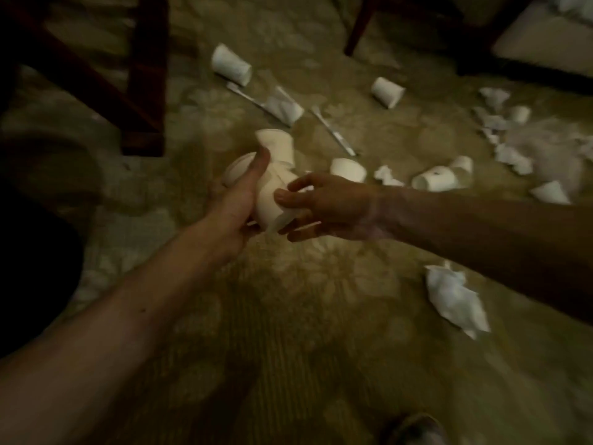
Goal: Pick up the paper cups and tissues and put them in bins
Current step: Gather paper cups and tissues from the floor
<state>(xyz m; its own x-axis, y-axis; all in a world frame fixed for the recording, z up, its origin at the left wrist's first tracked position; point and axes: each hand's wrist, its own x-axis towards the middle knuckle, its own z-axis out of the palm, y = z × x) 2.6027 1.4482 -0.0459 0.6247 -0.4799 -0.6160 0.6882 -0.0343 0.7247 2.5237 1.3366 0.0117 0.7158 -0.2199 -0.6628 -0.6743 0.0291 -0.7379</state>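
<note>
Hands meet over a littered carpet (pixel 288 316): the left hand (pixel 237 194) grips a crumpled clutch of paper cups (pixel 276 175), and the right hand (pixel 324 203) pinches its lower end. Light, thin-walled and easily crushed, the cups probably want a hold round the body. Just beyond the right hand lies a loose cup (pixel 348 169); a soft wadded tissue (pixel 455 298) lies behind it. A chair leg (pixel 147 75) crowds the far left; no bin shows.
</note>
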